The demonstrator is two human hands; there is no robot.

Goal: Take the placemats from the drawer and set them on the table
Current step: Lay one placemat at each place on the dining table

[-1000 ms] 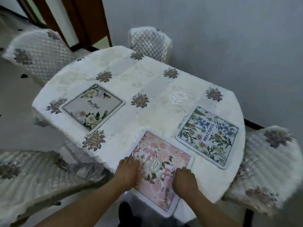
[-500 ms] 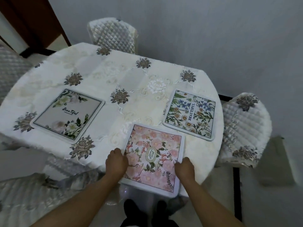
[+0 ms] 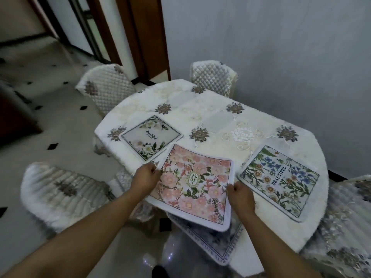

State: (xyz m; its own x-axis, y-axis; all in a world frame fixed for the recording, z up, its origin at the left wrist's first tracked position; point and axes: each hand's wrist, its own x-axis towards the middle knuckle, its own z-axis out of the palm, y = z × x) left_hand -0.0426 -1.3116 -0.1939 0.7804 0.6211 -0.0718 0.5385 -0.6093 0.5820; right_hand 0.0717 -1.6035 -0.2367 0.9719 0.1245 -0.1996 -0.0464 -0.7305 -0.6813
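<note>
Both my hands hold a pink floral placemat (image 3: pixel 195 185) lifted off the near edge of the table (image 3: pixel 220 121). My left hand (image 3: pixel 145 178) pinches its left edge and my right hand (image 3: pixel 241 197) grips its right edge. Beneath it a blue-grey patterned placemat (image 3: pixel 218 245) lies on the table's near edge, partly overhanging. A white-flower placemat (image 3: pixel 151 137) lies flat on the left of the table. On the right lies a placemat (image 3: pixel 280 183) with blue and orange flowers.
Quilted chairs surround the table: one at the far left (image 3: pixel 106 91), one at the back (image 3: pixel 213 77), one near left (image 3: pixel 60 195) and one at the right (image 3: pixel 341 227). A grey wall stands behind, a brown door frame (image 3: pixel 144 37) at back left.
The pink placemat lay flat under my palms; now both hands grip its edges and have lifted it, uncovering a blue-grey placemat beneath. My view has pulled back and swung.
</note>
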